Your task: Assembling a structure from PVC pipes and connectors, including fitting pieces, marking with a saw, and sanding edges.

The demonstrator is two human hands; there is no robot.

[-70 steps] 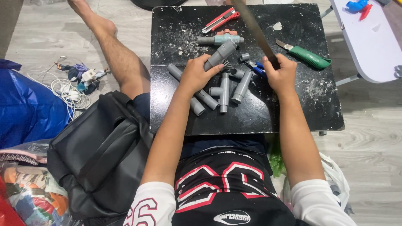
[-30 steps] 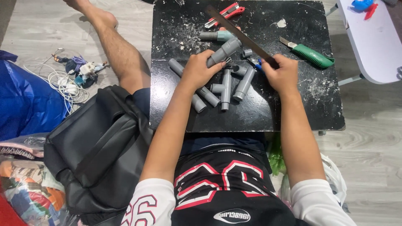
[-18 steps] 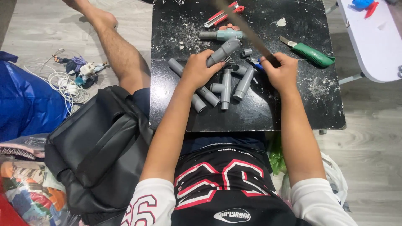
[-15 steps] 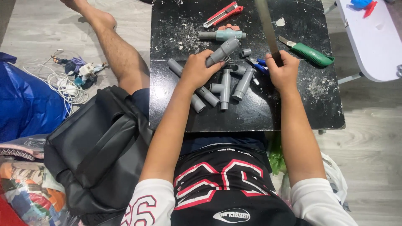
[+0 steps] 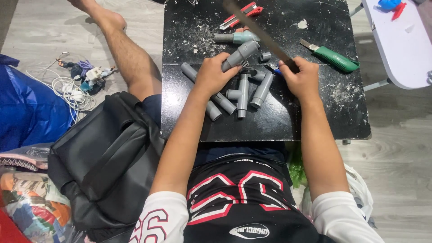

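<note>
My left hand (image 5: 215, 75) grips a grey plastic pipe (image 5: 241, 53) and holds it slanted on the low black table (image 5: 315, 117). Gripped in my right hand (image 5: 300, 78) is a saw by its handle; the long dark saw blade (image 5: 254, 28) runs up and to the left, passing just above the free end of the held pipe. Several more grey pipe pieces and fittings (image 5: 254, 92) lie between my two hands. White sawdust is scattered over the table top.
A green utility knife (image 5: 335, 59) lies right of my right hand and a red cutter (image 5: 240, 10) at the far edge. A black bag (image 5: 105, 166) sits on the floor at left, beside cables (image 5: 72, 87), a blue sack and a white table (image 5: 398, 40).
The saw blade has swung back and forth between steep and slanted over the held pipe. My left hand has kept the pipe in place.
</note>
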